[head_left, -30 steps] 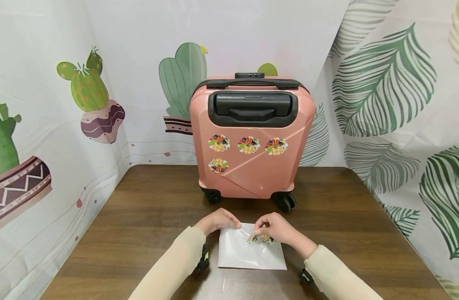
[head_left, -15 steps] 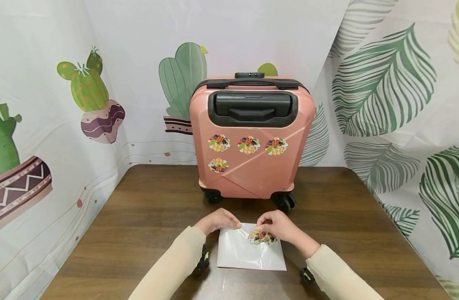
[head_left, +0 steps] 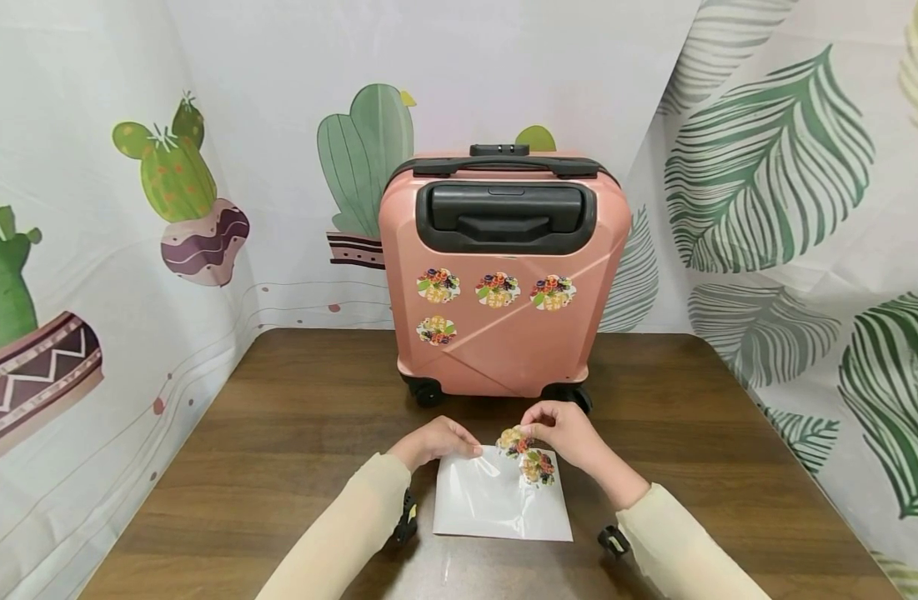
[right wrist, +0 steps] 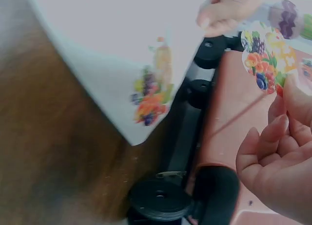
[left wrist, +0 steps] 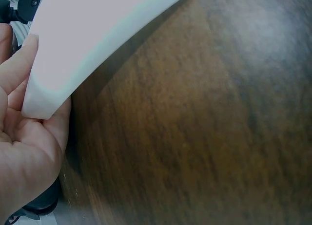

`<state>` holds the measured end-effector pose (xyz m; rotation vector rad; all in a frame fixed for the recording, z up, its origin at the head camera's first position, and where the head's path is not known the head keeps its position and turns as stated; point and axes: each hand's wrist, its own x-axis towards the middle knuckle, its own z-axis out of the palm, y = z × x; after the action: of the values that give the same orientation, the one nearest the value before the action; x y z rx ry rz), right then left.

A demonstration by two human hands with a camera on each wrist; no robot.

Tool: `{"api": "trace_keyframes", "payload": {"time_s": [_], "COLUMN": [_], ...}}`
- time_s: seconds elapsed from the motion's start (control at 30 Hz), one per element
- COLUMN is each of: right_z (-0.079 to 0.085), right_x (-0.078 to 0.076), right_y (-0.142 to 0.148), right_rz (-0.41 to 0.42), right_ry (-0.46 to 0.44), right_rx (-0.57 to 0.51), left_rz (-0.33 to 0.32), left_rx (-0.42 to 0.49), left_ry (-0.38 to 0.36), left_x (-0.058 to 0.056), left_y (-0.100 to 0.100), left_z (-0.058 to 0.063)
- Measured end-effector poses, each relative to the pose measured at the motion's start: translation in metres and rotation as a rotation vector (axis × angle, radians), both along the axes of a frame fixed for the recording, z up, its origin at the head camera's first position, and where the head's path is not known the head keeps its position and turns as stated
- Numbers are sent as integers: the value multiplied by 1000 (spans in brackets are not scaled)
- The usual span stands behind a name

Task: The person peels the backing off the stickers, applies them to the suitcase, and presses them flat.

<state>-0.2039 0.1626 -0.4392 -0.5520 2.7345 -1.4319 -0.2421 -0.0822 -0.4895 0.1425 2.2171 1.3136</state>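
Note:
A round fruit-print sticker [right wrist: 267,55] is pinched between the thumb and fingers of my right hand [head_left: 567,432], just above the far edge of a white sticker sheet [head_left: 477,508]. Another fruit sticker [head_left: 537,468] lies on the sheet near its far right corner. My left hand [head_left: 438,440] grips the sheet's far left corner, thumb on top; the left wrist view shows fingers [left wrist: 56,122] under that corner. Behind the hands stands a pink suitcase [head_left: 504,358] with three fruit stickers in a row and one more below the leftmost.
The suitcase stands upright on its black wheels [head_left: 427,393] at the back of a brown wooden table [head_left: 293,467]. A cloth backdrop [head_left: 278,167] printed with cacti and leaves hangs behind and at both sides.
My right hand has lifted the pinched sticker off the sheet and moved it up and away toward the suitcase, uncovering the sticker still on the sheet. My left hand has stayed in place.

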Motion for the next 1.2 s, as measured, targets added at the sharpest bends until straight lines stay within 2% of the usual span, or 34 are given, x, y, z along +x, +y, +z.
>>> {"api": "trace_keyframes", "payload": {"time_s": [0.17, 0.5, 0.7, 0.8, 0.97, 1.2], "right_z": [11, 22, 31, 35, 39, 42], "right_x": [0, -8, -14, -17, -22, -28], "right_y": [-3, -17, -33, -38, -44, -49], "right_rz": [-75, -218, -306, -333, -356, -381], "right_ry": [49, -16, 5, 19, -7, 3], "right_rx": [-51, -209, -306, -369, -442, -481], "left_rz": [11, 20, 10, 7, 2, 5], "left_rx": [17, 24, 5, -13, -29, -38], "left_ry": [5, 11, 13, 13, 9, 9], "left_x": [0, -3, -2, -2, -3, -3], "left_y": [0, 1, 0, 0, 1, 0], "left_z": [-2, -6, -5, -4, -3, -1]}}
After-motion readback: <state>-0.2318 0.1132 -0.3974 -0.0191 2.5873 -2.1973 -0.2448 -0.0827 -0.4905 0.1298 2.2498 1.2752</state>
